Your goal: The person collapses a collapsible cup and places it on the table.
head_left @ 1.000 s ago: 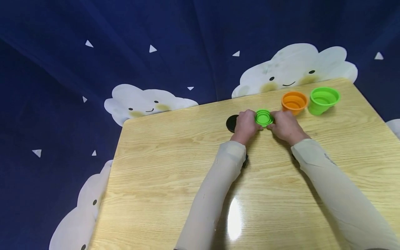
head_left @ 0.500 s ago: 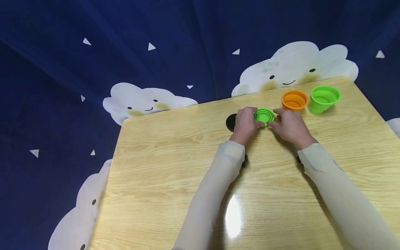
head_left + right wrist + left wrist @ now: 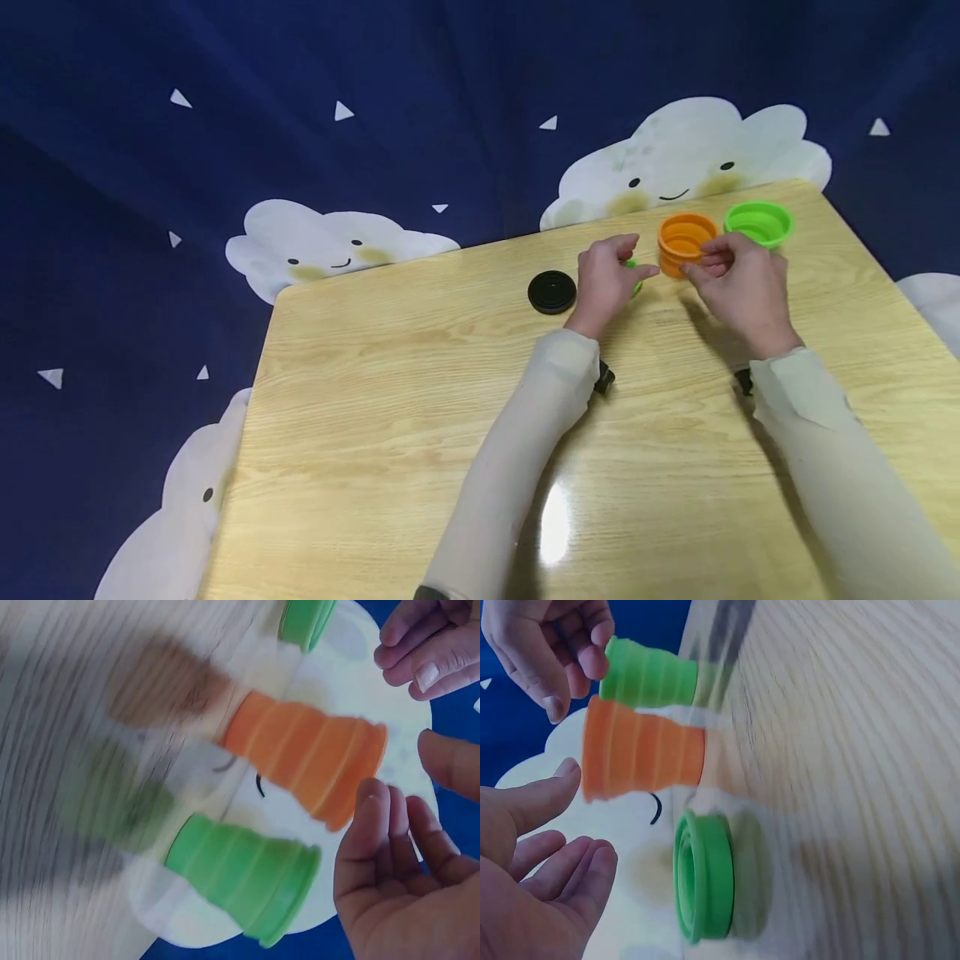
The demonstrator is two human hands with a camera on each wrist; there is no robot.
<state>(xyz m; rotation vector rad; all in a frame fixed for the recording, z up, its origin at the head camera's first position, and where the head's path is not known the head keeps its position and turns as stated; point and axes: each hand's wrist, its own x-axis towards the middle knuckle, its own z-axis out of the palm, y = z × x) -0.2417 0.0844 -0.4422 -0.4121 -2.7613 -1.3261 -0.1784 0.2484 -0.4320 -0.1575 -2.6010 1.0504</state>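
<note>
A squat green collapsible cup (image 3: 714, 877), folded low, sits on the table; in the head view my left hand (image 3: 606, 279) mostly covers it. That hand hovers above it, fingers apart and holding nothing. Right of it, an expanded orange collapsible cup (image 3: 678, 246) stands upright. My right hand (image 3: 746, 287) is raised near the orange cup's rim, its fingers loosely bent and nothing between them. In the right wrist view its fingertips (image 3: 371, 791) come close to that rim; whether they touch it I cannot tell. Beside it stands an expanded green cup (image 3: 244, 874).
A round black flat object (image 3: 552, 292) lies on the table left of my left hand. The wooden table (image 3: 375, 417) ends at the back against a dark blue curtain (image 3: 420, 100) with white cloud prints.
Both hands have let go of the squat green cup and lifted. The right hand has moved right to the orange cup; the left has opened above the squat cup. The head view has shifted slightly.
</note>
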